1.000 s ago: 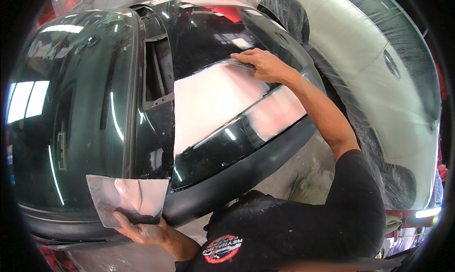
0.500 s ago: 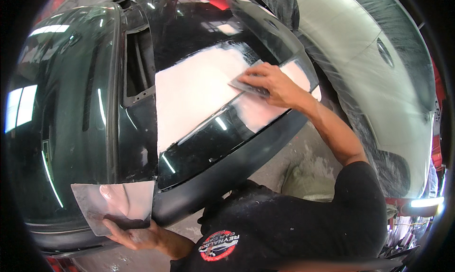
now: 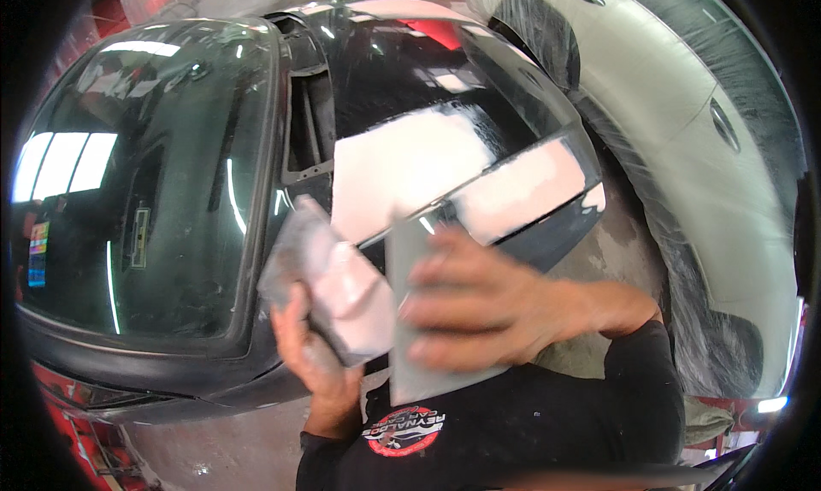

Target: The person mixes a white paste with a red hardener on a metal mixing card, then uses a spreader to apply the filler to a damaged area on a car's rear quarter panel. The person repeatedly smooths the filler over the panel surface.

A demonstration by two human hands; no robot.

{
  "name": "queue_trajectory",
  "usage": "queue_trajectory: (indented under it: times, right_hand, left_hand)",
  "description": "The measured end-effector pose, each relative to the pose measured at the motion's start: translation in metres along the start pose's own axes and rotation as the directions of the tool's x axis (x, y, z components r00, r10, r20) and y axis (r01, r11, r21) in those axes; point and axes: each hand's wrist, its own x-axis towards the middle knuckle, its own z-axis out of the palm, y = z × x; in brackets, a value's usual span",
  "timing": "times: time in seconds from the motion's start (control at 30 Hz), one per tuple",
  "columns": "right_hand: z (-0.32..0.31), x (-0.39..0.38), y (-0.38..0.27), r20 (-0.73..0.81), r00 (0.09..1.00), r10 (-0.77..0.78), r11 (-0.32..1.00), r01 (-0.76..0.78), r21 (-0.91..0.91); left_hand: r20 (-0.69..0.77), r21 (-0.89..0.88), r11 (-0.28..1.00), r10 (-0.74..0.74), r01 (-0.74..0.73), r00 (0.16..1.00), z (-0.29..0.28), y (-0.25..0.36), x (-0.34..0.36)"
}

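Observation:
My left hand (image 3: 312, 350) is closed on the edge of a flat mixing board (image 3: 295, 260), which it holds tilted up. A mound of pale pink body filler (image 3: 351, 286) lies on that board. Close beside it, my right hand (image 3: 479, 311), blurred by motion, grips a wide grey filler spreader (image 3: 410, 354). The spreader stands at the board's right edge; whether they touch I cannot tell. Behind both hands is a black car's trunk lid (image 3: 376, 72), with a broad pale pink filler patch (image 3: 410, 162) on it. A second patch (image 3: 522, 192) covers the panel beside it.
The car's dark rear window (image 3: 154, 200) fills the left side. An open gap in the bodywork (image 3: 310, 119) shows between window and lid. Along the right stands a light-coloured car (image 3: 658, 89) under clear plastic sheeting (image 3: 710, 354). Grey floor (image 3: 205, 457) shows below the car.
My right hand has come off the panel with the spreader, moving left and nearer. My left hand has raised the board rightward to meet it. The view has shifted a little.

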Motion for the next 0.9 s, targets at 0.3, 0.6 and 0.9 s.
queue_trajectory:
  times: [0.3, 0.6, 0.9]
  right_hand:
    - [0.003, -0.022, 0.165, -0.029, 0.826, 0.564, 0.706, -0.499, -0.503]
    - [0.036, 0.007, 0.236, 0.125, 0.642, 0.757, 0.608, -0.620, -0.496]
    - [0.020, -0.037, 0.107, 0.203, 0.712, 0.672, 0.720, -0.565, -0.403]
  left_hand:
    - [-0.127, -0.175, 0.967, 0.163, -0.183, 0.978, -0.039, 0.041, 0.013]
    - [-0.156, 0.012, 0.952, 0.305, -0.307, 0.939, -0.074, 0.024, 0.033]
    - [-0.260, 0.052, 0.963, 0.267, -0.263, 0.928, -0.071, 0.027, 0.028]
